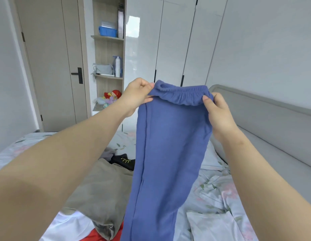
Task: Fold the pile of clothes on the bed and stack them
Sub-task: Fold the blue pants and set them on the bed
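A glossy white wardrobe [168, 40] fills twelve o'clock behind the wide bed in its pale floral sheet [220, 197]. Over the bed, dead centre, hang the blue knit elastic-waist trousers [168, 145], with the left hand [137, 98] and right hand [219, 113] each pinching one end of the waistband. I'd say they're being held straight before folding and next want laying flat, though the crumpled khaki garment [102, 188] at seven o'clock and the black one [123, 161] beyond crowd that spot.

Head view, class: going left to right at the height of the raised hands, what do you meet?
Door → plush toys → left hand → blue trousers → right hand → grey headboard.
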{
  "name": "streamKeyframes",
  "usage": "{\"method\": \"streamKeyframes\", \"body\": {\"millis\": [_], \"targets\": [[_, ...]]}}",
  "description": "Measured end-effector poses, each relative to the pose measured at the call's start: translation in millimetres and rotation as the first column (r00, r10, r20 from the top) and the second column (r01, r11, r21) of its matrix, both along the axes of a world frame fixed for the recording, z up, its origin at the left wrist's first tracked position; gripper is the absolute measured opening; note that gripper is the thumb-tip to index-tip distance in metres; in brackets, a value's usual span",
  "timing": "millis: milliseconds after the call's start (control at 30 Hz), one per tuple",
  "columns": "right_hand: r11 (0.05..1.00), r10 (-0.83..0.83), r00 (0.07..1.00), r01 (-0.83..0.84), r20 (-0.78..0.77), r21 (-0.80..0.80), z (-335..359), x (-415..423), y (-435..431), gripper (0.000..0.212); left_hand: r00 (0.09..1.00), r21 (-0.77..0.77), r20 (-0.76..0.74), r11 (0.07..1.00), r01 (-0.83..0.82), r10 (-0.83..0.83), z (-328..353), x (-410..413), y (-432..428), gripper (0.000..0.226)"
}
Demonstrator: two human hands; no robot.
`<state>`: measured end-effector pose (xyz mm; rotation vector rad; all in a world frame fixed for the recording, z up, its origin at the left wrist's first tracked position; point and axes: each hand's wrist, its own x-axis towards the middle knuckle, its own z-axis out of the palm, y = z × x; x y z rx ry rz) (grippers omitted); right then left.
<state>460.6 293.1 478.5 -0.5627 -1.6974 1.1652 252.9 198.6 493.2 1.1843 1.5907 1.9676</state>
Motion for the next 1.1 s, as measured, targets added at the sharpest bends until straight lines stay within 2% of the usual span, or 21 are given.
{"method": "streamKeyframes", "body": {"millis": [133,233,333,433,500,567,633,700,800,900,1000,1100], "targets": [[0.997,0.012,0.997,-0.007,-0.079,0.07,0.3,26.6,-11.2,0.018,0.99,0.062,-0.05,0.989,0.133,-0.13,6.0,11.9,-28.9,0.019],[0.996,0.037,0.999,-0.035,-0.028,0.088,-16.3,49.3,-25.1,0.022,0.963,-0.033,-0.209,0.986,0.166,-0.169,-4.4,23.7,-57.6,0.01],[0.998,0.058,0.997,-0.059,0.041,0.021,-41.9,66.4,-40.4,0.024,0.907,-0.16,-0.402,0.985,0.066,-0.126,-28.3,35.2,-82.8,0.019],[0.991,0.117,0.967,-0.097,0.226,-0.094,-73.4,81.6,-56.8,0.014,0.895,-0.317,-0.379,0.941,0.115,-0.237,-72.6,44.8,-105.7,0.032],[0.975,0.194,0.903,-0.133,0.384,-0.179,-97.8,91.1,-69.8,0.014,0.852,-0.455,-0.407,0.882,0.124,-0.33,-110.4,51.4,-118.8,0.041],[0.957,0.264,0.809,-0.151,0.525,-0.248,-122.9,97.3,-86.0,0.014,0.748,-0.572,-0.526,0.819,0.039,-0.403,-150.4,55.6,-126.8,0.044],[0.94,0.315,0.726,-0.148,0.611,-0.308,-148.0,100.5,-99.6,0.015,0.639,-0.604,-0.624,0.796,-0.03,-0.449,-186.6,59.7,-134.5,0.036],[0.922,0.364,0.642,-0.145,0.675,-0.359,-172.7,102.7,-110.6,0.013,0.648,-0.628,-0.596,0.778,-0.008,-0.475,-216.5,61.5,-143.0,0.015],[0.886,0.444,0.532,-0.141,0.721,-0.441,-208.4,105.3,-121.5,0.012,0.677,-0.69,-0.492,0.719,0.079,-0.547,-250.7,63.0,-154.1,0.032],[0.846,0.514,0.447,-0.122,0.732,-0.519,-241.1,106.8,-126.2,0.012,0.705,-0.77,-0.357,0.62,0.151,-0.614,-283.3,64.6,-160.7,0.035],[0.808,0.559,0.406,-0.071,0.723,-0.585,-274.4,106.5,-123.1,0.014,0.752,-0.818,-0.23,0.541,0.194,-0.618,-317.0,63.2,-158.2,0.038],[0.783,0.561,0.423,0.009,0.712,-0.622,-308.8,101.3,-109.8,0.018,0.794,-0.83,-0.17,0.519,0.204,-0.584,-343.8,61.2,-143.5,0.034]]}}
